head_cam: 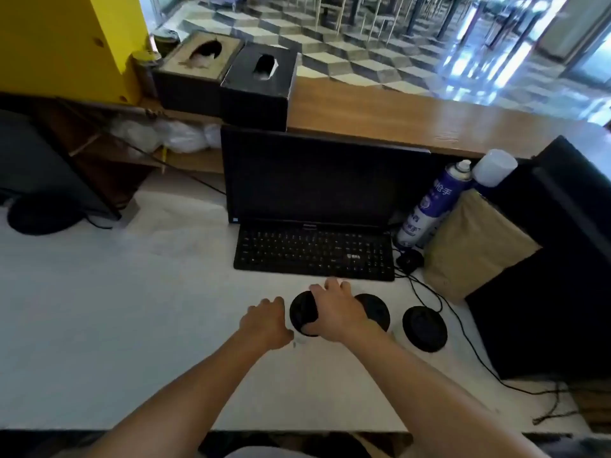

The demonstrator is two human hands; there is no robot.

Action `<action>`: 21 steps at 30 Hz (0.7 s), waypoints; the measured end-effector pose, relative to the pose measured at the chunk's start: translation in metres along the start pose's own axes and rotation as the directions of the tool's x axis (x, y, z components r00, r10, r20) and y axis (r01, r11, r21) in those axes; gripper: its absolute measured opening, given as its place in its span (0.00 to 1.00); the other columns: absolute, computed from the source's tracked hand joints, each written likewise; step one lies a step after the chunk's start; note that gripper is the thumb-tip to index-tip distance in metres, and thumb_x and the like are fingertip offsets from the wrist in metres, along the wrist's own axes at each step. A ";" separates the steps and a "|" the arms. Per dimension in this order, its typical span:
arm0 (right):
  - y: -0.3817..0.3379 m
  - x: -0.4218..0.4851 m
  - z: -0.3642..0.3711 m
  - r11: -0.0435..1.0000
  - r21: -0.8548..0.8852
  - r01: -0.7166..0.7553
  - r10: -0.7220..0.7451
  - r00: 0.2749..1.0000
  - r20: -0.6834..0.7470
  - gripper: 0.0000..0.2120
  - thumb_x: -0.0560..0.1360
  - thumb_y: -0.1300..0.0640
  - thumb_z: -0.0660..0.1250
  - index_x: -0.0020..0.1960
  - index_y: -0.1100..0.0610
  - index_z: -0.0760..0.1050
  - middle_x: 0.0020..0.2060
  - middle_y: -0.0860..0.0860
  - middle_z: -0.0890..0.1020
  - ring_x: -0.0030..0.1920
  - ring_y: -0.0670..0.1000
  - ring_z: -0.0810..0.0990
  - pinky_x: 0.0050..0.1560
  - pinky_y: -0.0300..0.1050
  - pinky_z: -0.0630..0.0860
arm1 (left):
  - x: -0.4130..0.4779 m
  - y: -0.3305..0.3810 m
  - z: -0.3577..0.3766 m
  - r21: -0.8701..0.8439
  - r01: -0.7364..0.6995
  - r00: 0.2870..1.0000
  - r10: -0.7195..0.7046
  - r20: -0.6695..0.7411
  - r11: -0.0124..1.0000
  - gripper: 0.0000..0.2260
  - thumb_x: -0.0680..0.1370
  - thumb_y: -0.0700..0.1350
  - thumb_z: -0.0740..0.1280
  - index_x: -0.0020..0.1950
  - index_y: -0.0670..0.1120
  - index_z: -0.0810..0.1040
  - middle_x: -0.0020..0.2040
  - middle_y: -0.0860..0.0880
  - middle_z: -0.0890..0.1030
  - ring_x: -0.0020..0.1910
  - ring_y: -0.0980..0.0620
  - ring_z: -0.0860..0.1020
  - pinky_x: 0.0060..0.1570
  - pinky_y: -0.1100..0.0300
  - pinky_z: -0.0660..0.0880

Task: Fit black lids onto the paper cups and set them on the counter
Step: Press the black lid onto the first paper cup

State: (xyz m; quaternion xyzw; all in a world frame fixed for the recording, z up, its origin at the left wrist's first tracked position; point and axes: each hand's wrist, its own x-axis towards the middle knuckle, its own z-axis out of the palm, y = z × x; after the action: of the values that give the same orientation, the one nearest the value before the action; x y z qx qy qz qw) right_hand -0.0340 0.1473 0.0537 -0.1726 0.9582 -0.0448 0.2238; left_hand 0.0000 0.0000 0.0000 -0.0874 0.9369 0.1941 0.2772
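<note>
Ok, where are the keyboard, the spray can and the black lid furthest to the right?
keyboard [314,256]: head view, middle of the keys.
spray can [432,206]: head view, on its blue label.
rightmost black lid [425,328]: head view, centre of its top.

Daylight floods in from top right, blown-out blue-white glare on tiled floor and sheen on wooden ledge. White desk evenly lit, soft faint shadows. Overall soft, slightly blurry; strong wide-angle bending at edges. Monitor area dark, detail lost.
</note>
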 end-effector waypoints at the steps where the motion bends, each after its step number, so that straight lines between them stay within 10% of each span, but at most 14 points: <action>1: -0.003 0.000 0.001 1.000 0.018 -0.020 0.020 1.000 0.024 0.36 0.71 0.43 0.75 0.73 0.54 0.65 0.67 0.56 0.68 0.68 0.60 0.66 0.59 0.55 0.74 | 0.003 -0.001 0.001 -0.016 -0.019 1.000 0.019 0.006 1.000 0.29 0.75 0.58 0.71 0.70 0.48 0.67 0.67 0.44 0.73 0.65 0.42 0.73 0.59 0.50 0.75; 13: 0.005 -0.005 0.001 0.722 0.691 -0.024 0.097 0.993 -0.067 0.27 0.67 0.44 0.79 0.63 0.48 0.76 0.53 0.45 0.76 0.53 0.47 0.78 0.47 0.36 0.77 | -0.004 -0.026 0.002 -0.479 -0.293 0.956 0.243 -0.165 0.828 0.38 0.60 0.60 0.80 0.67 0.58 0.70 0.57 0.61 0.79 0.55 0.57 0.80 0.55 0.57 0.79; 21: -0.014 -0.035 -0.001 0.708 0.688 0.162 0.013 0.970 -0.242 0.28 0.67 0.33 0.66 0.62 0.44 0.74 0.53 0.34 0.69 0.52 0.33 0.74 0.44 0.26 0.72 | -0.043 -0.036 0.002 -0.552 -0.434 0.889 0.240 -0.390 0.712 0.29 0.62 0.54 0.79 0.58 0.68 0.71 0.51 0.64 0.82 0.48 0.61 0.82 0.43 0.66 0.80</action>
State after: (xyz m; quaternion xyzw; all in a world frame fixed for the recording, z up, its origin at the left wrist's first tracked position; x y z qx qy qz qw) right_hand -0.0006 0.1466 0.0715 -0.1068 0.8802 -0.4342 0.1588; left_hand 0.0466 -0.0296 0.0104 -0.0273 0.8482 0.5264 0.0514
